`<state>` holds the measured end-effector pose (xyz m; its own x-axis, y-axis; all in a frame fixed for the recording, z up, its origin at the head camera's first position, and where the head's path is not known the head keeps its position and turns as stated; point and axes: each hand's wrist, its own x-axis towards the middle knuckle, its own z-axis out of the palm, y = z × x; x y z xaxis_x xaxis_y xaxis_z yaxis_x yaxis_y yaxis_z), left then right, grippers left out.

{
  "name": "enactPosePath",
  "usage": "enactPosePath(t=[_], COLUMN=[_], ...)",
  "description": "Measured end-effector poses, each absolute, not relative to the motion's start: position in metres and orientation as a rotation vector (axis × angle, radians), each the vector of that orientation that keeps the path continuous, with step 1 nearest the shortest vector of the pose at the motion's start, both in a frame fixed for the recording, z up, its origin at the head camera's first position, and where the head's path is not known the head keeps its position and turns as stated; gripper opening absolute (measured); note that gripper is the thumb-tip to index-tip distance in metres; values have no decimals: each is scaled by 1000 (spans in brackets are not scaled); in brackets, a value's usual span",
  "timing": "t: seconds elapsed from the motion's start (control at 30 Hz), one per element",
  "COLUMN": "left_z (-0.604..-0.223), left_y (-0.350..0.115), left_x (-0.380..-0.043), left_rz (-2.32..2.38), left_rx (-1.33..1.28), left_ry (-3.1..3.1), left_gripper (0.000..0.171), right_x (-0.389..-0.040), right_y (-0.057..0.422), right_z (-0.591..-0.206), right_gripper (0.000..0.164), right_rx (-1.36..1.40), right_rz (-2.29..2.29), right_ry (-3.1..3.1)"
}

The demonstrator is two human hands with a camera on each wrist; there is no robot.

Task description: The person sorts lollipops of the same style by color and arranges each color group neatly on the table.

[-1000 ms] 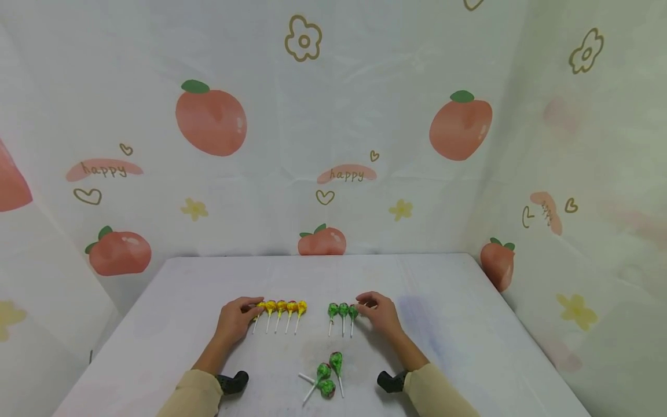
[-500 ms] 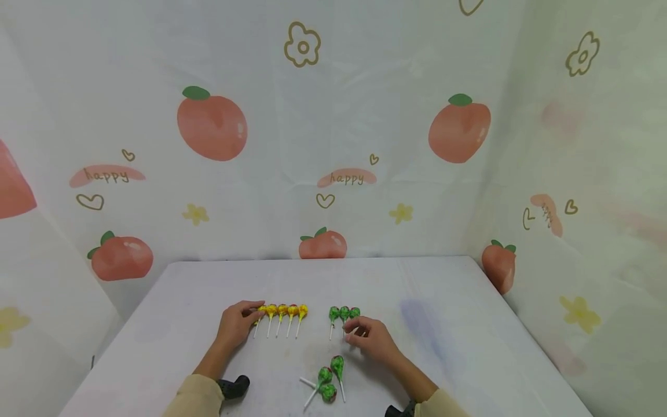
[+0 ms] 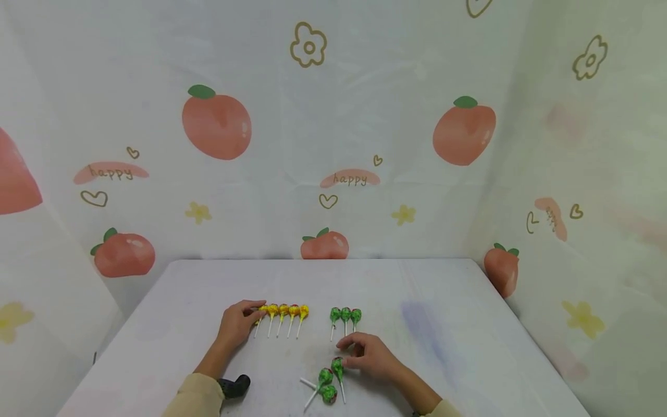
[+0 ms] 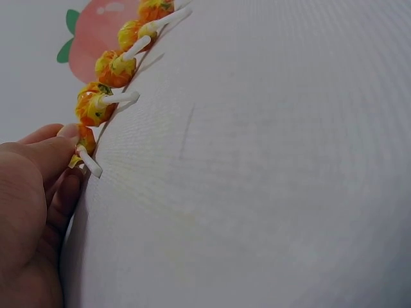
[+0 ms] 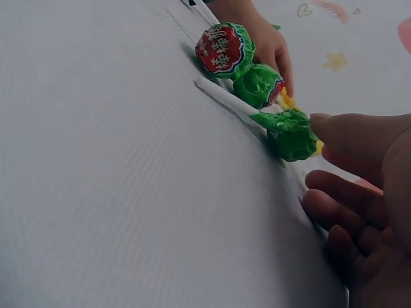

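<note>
At the left end of a row of several yellow lollipops [image 3: 283,311], my left hand [image 3: 237,324] pinches the outermost yellow lollipop [image 4: 85,139] between thumb and finger; its white stick points down toward me. My right hand [image 3: 372,354] is over the near part of the table, fingers spread. Its thumb reaches the head of a green lollipop [image 3: 338,366], and the right wrist view shows the thumb tip right at that green wrapper [image 5: 295,136]; whether they touch I cannot tell. Two more green lollipops [image 3: 326,376] lie crossed just left of it.
Three green lollipops [image 3: 345,314] form a row on the white table [image 3: 448,370], right of the yellow row. A fabric backdrop [image 3: 281,116] with peach prints stands behind the table. A black wrist-worn device [image 3: 235,387] sits by my left sleeve.
My right hand has left the row of three green lollipops and come toward me, down to the loose green ones. The left hand stays at the yellow row.
</note>
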<state>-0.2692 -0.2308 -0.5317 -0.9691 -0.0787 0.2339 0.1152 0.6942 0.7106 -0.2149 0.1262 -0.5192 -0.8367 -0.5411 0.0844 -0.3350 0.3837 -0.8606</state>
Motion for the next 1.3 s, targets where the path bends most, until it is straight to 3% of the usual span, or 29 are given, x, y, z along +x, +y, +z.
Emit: enactPosePath(t=[0.6, 1.3], left_z=[-529, -529], left_y=[-229, -230], left_x=[-269, -268], left_rz=[-1123, -1116], left_rx=[-36, -44], left_ry=[-2658, -2662], left_gripper=[27, 25], right_x=[-213, -215], right_y=[125, 129], right_z=[-523, -520], right_gripper=[25, 20], right_rx=[-906, -835], right_rz=[-1314, -1374], right_ry=[2489, 2467])
